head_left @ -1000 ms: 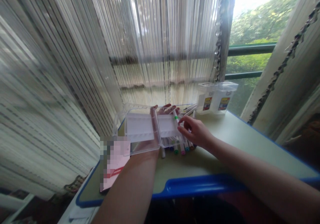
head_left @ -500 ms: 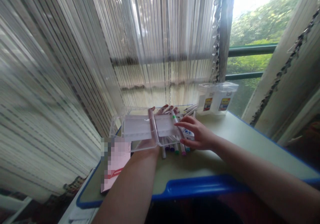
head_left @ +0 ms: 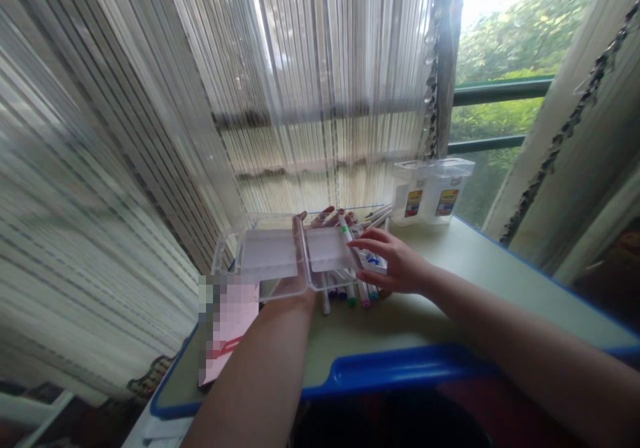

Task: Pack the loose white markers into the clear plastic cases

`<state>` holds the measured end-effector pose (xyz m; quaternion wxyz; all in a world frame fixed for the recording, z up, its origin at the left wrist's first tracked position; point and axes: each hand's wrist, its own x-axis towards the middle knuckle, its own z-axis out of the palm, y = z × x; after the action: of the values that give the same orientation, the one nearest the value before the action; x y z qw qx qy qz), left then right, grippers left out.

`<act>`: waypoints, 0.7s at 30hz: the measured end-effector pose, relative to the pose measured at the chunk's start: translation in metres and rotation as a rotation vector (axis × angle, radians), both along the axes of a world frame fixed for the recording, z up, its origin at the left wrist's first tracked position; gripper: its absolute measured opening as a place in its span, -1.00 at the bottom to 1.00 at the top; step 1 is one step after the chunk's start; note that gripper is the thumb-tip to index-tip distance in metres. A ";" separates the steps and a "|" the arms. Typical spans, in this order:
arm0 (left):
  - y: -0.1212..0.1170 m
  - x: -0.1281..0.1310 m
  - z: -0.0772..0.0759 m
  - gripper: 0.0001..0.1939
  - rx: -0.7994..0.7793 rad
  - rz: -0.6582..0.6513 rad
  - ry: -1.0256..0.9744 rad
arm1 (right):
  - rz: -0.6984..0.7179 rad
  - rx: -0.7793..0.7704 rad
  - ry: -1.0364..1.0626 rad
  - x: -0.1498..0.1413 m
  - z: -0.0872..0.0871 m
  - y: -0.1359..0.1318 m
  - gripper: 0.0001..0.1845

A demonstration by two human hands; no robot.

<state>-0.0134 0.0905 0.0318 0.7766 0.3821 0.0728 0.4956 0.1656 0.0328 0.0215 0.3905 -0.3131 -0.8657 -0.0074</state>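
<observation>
An opened clear plastic case (head_left: 306, 271) with white inserts rests on my left hand (head_left: 325, 219), which reaches beneath it. The fingers curl up at the far edge, and the palm shows only through the plastic. A white marker with a green band (head_left: 345, 229) lies in the right half of the case. My right hand (head_left: 393, 261) is at that side, fingers apart, its index fingertip at the marker and its thumb near the case edge. Under the case lie several white markers (head_left: 351, 296) with coloured ends, partly hidden.
Two clear plastic containers (head_left: 433, 198) with labels stand at the table's back right. More pens (head_left: 379, 216) lie beside them. A pink item (head_left: 233, 328), partly pixelated, is on the left. The table (head_left: 425, 328) has a blue raised edge; striped curtains (head_left: 300, 101) hang behind.
The view has shifted slightly, so the scene sits a little higher and further left. Both hands, the case and the green-banded marker keep nearly the same positions relative to one another.
</observation>
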 end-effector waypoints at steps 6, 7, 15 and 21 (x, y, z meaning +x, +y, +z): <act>-0.006 -0.002 0.002 -0.50 0.060 -0.033 -0.029 | -0.026 0.030 0.024 -0.003 -0.002 0.002 -0.49; -0.006 -0.002 0.001 -0.49 0.064 -0.028 -0.022 | -0.026 0.030 0.030 -0.002 -0.001 0.002 -0.49; -0.007 0.000 0.001 -0.53 0.065 0.020 -0.061 | -0.035 -0.057 0.123 -0.002 -0.010 0.006 -0.48; -0.007 -0.003 0.001 -0.52 0.069 -0.046 -0.092 | 0.136 -0.667 0.573 -0.012 -0.021 0.011 -0.02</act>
<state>-0.0160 0.0835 0.0326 0.7767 0.3869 0.0111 0.4969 0.1537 0.0435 0.0006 0.4918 -0.3535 -0.6964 0.3850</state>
